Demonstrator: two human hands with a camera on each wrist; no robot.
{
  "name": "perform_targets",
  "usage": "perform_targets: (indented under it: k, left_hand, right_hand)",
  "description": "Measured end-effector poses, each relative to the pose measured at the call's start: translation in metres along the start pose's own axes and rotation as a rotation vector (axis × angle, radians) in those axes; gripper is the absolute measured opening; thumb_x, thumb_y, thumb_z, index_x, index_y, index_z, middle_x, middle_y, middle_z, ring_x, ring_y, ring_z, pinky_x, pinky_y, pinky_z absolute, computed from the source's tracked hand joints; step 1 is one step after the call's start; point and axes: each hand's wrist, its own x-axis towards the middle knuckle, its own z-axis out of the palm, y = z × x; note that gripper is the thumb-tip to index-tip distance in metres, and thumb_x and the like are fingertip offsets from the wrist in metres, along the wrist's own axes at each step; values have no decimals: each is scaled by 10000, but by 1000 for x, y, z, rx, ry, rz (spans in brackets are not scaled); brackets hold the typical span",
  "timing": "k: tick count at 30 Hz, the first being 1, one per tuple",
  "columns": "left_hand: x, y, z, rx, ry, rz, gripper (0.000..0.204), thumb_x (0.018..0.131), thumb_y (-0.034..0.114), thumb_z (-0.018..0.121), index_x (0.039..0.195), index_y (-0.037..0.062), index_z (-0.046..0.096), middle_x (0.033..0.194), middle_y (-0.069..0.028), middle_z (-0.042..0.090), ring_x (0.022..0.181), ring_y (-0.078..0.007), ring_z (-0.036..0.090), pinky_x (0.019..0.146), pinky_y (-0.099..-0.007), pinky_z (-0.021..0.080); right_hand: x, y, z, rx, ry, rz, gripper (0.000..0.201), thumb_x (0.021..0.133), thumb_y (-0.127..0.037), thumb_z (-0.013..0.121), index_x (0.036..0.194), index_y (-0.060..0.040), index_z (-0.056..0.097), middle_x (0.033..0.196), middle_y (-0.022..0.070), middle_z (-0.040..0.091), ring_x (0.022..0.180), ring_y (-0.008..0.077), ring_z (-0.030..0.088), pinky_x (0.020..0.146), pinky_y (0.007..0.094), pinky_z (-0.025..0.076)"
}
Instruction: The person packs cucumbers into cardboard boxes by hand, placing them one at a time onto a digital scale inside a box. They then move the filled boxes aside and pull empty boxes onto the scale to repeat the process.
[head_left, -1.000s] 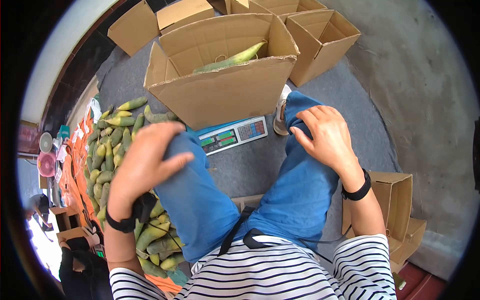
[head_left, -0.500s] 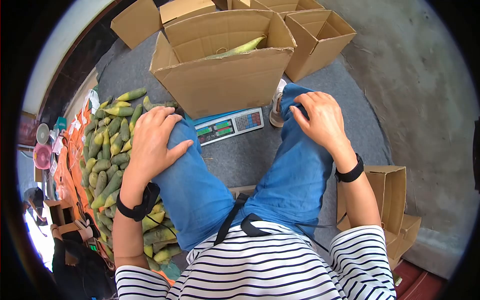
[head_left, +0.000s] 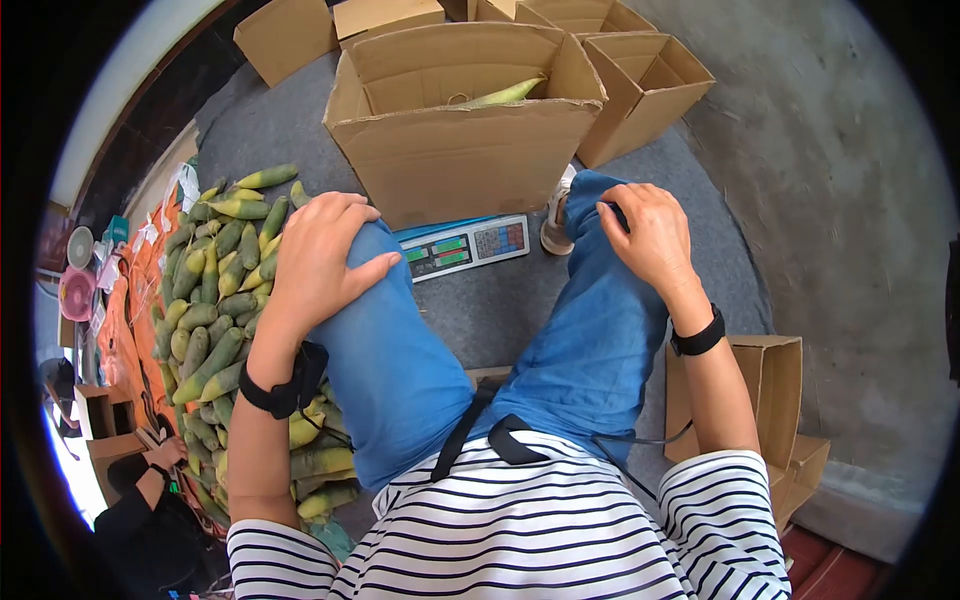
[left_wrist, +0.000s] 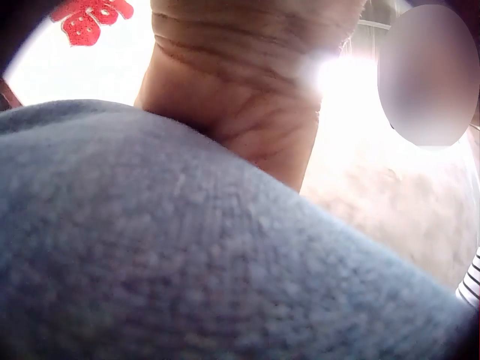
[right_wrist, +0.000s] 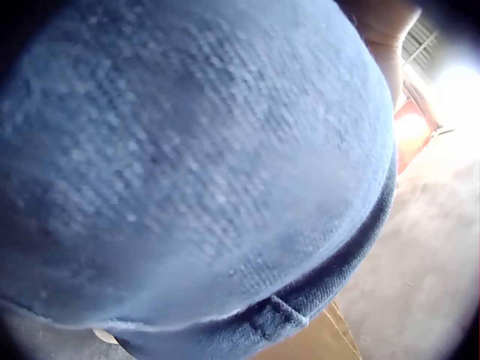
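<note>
My left hand [head_left: 325, 255] rests on the left knee of my blue jeans [head_left: 390, 370], thumb spread toward the inside. On the other knee lies my right hand [head_left: 650, 235], its fingers draped over the denim. Neither hand holds anything. Denim [left_wrist: 187, 240] fills much of the left wrist view, below my wrist [left_wrist: 240, 82]. In the right wrist view the trouser leg [right_wrist: 187, 165] covers most of the picture. Ahead of my knees a tall open cardboard box [head_left: 460, 160] stands over a digital scale [head_left: 470, 247]. One long green radish [head_left: 510, 93] shows inside the box.
A heap of green radishes [head_left: 205, 330] lies on orange sheeting [head_left: 125, 350] to my left. More cardboard boxes stand behind the large one, and an open box [head_left: 745, 400] is at my right. Another person [head_left: 140, 520] in black is at the lower left.
A second ago my left hand was blurred in motion over the left knee; it now rests there. My right hand has stayed on its knee, and the head view has shifted slightly.
</note>
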Motion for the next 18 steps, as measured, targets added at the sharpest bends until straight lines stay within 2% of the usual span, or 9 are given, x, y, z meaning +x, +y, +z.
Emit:
perform_targets:
  k: [2,4,7,10,11,14,18]
  left_hand:
    - [0,0,-2,-20,11,-5,411,713,277,743,1027,41,621,1133,-130,613,1110,-326,546,958,-427,412]
    - [-1,0,-1,-25,6,-27,395,717,264,742,1021,41,623,1111,-133,621,1101,-327,551,949,-412,423]
    - [-4,-4,2,-37,33,-33,375,740,231,724,1040,32,620,1143,-164,611,1125,-349,538,977,-416,411]
    - [-10,-6,10,20,70,-85,383,769,228,709,1090,40,616,1178,-176,595,1141,-358,527,977,-417,415]
    - [-12,-6,14,-1,76,-47,383,769,228,709,1090,40,616,1178,-176,595,1141,-358,527,977,-417,415]
    - [-15,-8,16,70,122,-103,400,814,241,681,1149,40,595,1234,-178,561,1170,-358,505,994,-422,400]
    - [-17,-9,17,69,94,-103,416,841,251,665,1184,33,578,1259,-181,540,1188,-359,488,1004,-423,389]
  right_hand:
    - [-1,0,2,-12,-6,8,135,817,-187,632,813,-52,627,793,97,645,815,285,611,790,398,474]
    - [-5,1,6,29,168,12,143,809,-170,634,885,-49,640,873,113,657,873,302,618,790,412,482]
    - [-17,2,5,169,287,108,241,805,-168,637,1000,-29,630,1078,151,643,993,339,606,874,436,480]
    - [-54,11,5,227,252,236,367,915,-272,549,1195,-36,571,1278,214,523,1155,381,516,975,445,427]
    - [-72,19,2,197,239,295,382,922,-285,540,1212,-38,561,1290,216,514,1162,380,513,980,448,425]
    - [-134,48,-16,28,200,467,414,897,-273,578,1237,-39,548,1316,216,499,1190,381,503,997,457,418]
    - [-260,104,-56,-406,156,748,535,777,-221,703,1252,-42,533,1327,217,493,1212,376,488,1004,465,417]
